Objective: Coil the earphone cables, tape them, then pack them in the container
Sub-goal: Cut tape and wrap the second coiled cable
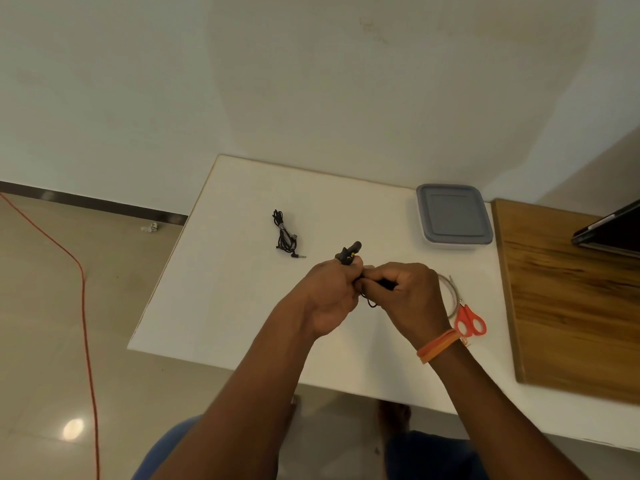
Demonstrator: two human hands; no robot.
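Over the middle of the white table [221, 299], both my hands hold one black earphone cable [349, 255]. My left hand [329, 299] grips a bundle of it, with the earbuds sticking out above the fist. My right hand [408, 299] pinches the cable beside it, and a short loop hangs down between the hands. A second black earphone cable [285, 233] lies coiled and bound on the table farther back to the left, its plug pointing right. The container [453, 216], a square box with a grey lid on, stands at the back right.
Orange-handled scissors [469, 320] and a roll of clear tape [450, 289] lie just right of my right hand. A wooden board [568, 296] adjoins the table on the right, with a dark device [609, 230] on it. An orange cord [83, 306] runs across the floor at left.
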